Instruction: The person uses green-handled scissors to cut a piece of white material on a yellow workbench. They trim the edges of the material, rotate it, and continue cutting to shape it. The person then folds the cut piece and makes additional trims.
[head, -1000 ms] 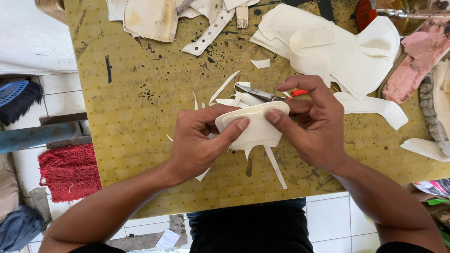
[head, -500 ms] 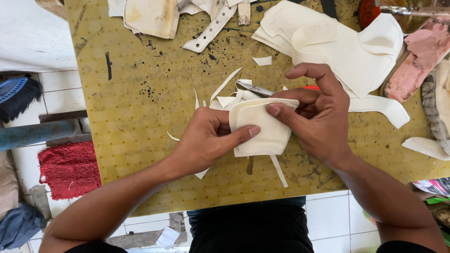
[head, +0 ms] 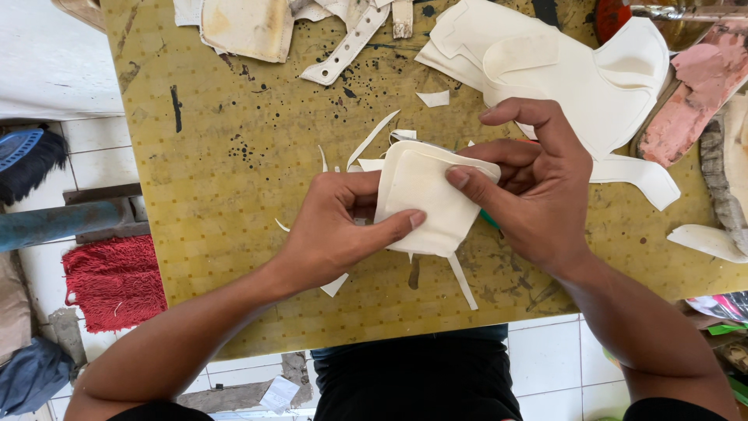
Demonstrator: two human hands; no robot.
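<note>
Both my hands hold a cream, roughly square piece of cut material [head: 421,195] just above the yellow work table [head: 234,156]. My left hand [head: 343,226] grips its left edge, thumb lying across the lower front. My right hand [head: 530,187] pinches the right edge with the thumb on top and the index finger raised. A thin strip [head: 461,281] hangs from the piece's lower edge. Small cream offcuts [head: 374,140] lie on the table around it. A bit of teal [head: 489,220] shows under my right hand; what it is I cannot tell.
A stack of larger cream cut pieces [head: 576,70] lies at the back right. A perforated white strap [head: 347,47] and a stained pad [head: 245,27] sit at the back. Pink and grey shaped blocks [head: 693,101] are at the right edge. A red mat [head: 113,281] lies on the floor.
The piece has been turned and flattened in my hands, now showing a square face. The scissors with the red handle seen earlier behind it are now hidden by the piece and my right hand.
</note>
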